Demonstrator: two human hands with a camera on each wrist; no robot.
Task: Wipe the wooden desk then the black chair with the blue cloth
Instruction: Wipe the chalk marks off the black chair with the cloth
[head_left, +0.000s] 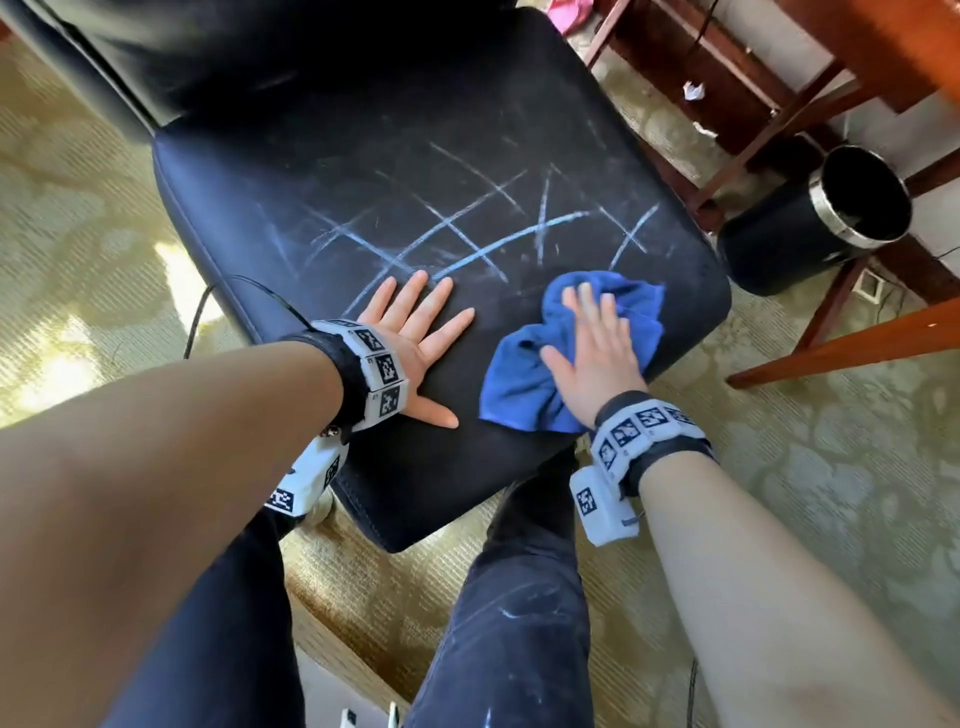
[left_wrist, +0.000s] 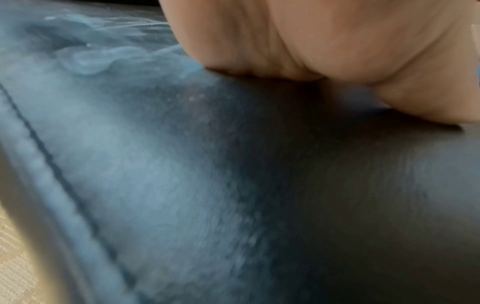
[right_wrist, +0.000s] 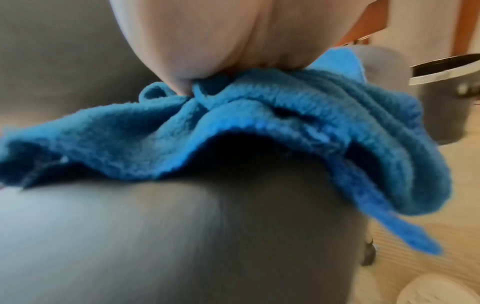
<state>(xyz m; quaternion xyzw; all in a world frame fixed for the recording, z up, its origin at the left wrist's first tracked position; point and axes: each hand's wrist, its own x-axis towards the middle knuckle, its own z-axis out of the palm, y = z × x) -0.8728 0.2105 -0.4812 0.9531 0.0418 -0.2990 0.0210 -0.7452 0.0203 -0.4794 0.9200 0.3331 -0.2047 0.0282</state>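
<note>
The black chair seat (head_left: 395, 130) fills the head view, crossed by pale chalk-like scribbles (head_left: 467, 234) in its middle. My left hand (head_left: 415, 332) lies flat on the seat's near part with fingers spread, holding nothing. My right hand (head_left: 597, 348) presses flat, fingers straight, on the crumpled blue cloth (head_left: 519, 374) near the seat's right front corner. In the right wrist view the blue cloth (right_wrist: 233, 127) bunches under my palm (right_wrist: 207, 41) on the seat (right_wrist: 155, 236). The left wrist view has my palm (left_wrist: 324, 37) on the dusty seat (left_wrist: 182, 174).
A black waste bin (head_left: 815, 223) with a metal rim stands right of the chair. The wooden desk's legs and rails (head_left: 779, 104) run along the upper right. Patterned carpet (head_left: 78, 234) surrounds the chair. My legs in dark trousers (head_left: 519, 623) stand against the seat's front edge.
</note>
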